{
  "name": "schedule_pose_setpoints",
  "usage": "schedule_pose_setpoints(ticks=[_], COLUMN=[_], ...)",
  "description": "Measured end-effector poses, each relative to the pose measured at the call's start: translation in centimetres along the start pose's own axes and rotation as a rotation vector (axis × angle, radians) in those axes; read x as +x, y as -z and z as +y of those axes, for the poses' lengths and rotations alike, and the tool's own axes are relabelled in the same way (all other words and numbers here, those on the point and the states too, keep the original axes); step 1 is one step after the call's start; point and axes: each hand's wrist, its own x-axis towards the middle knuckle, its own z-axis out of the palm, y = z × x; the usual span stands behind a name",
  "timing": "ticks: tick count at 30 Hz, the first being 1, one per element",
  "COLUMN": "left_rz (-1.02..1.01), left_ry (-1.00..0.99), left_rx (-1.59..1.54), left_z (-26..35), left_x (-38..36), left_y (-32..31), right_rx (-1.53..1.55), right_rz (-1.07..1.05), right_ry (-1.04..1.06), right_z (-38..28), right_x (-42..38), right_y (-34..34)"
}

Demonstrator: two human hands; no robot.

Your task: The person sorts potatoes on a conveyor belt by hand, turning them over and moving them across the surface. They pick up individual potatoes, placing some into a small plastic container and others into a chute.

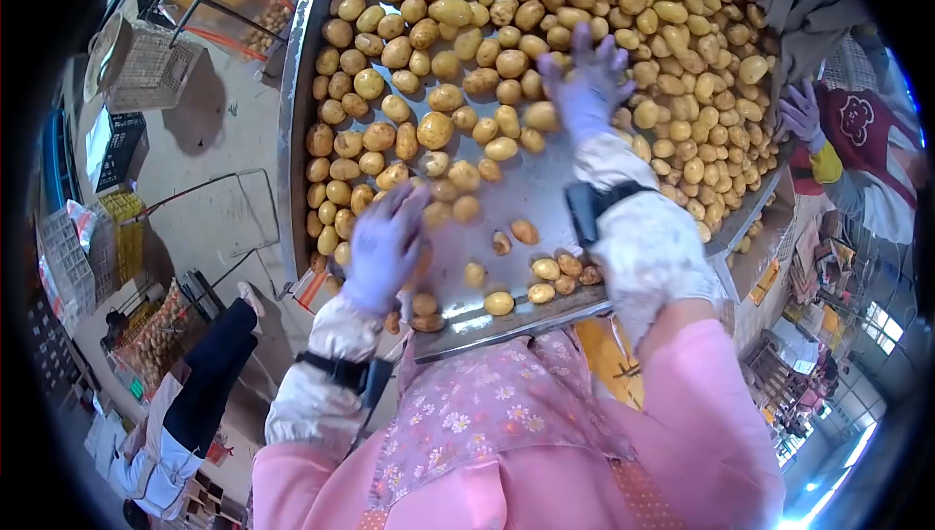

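Observation:
Yellow potatoes (pixel 434 130) lie across a metal sorting table (pixel 545 174), loosely spread on the left and heaped on the right. My right hand (pixel 589 87), in a lilac glove, reaches over the edge of the heap with fingers spread, touching potatoes and gripping none that I can see. Nearer to me on the left, my gloved left hand (pixel 385 247) is slightly blurred. Its fingers are stretched out beside several potatoes, and its palm side is hidden. A few potatoes (pixel 499 303) rest by the table's near lip, some with brown patches.
At the right edge stands another person, whose gloved hand (pixel 803 116) is by the heap. Grey cloth (pixel 813 18) hangs over the far right side. Left of the table are a plastic crate (pixel 151 72), a mesh sack of potatoes (pixel 156 340) and another person (pixel 185 413).

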Motion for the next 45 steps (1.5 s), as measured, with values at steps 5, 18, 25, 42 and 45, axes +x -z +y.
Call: schedule_pose_setpoints(ticks=[5,18,25,42,45], left_rz=[-0.194,-0.263,-0.367,-0.278,-0.052], left_ry=[0.015,-0.161,-0.184,0.110,0.035], left_rx=[0.108,-0.305,0.078,-0.155,0.054], left_z=[2.5,11.9,4.3,10.6,1.7], left_x=[3.6,-5.4,-10.1,-8.2,-9.1], left_y=[-3.4,-9.0,-9.3,-7.5,-6.6], right_rx=[0.102,1.620,0.220,1.063,0.732], right_rz=[-0.228,-0.532,0.305,-0.215,0.075], right_ry=[0.537,-0.694,-0.532,-0.262,-0.431], right_z=[-0.9,2.7,30.2,7.4,23.1], right_x=[-8.2,-30.2,-37.0,-31.6,-33.1], right_y=[3.2,11.3,15.6,6.3,12.5])
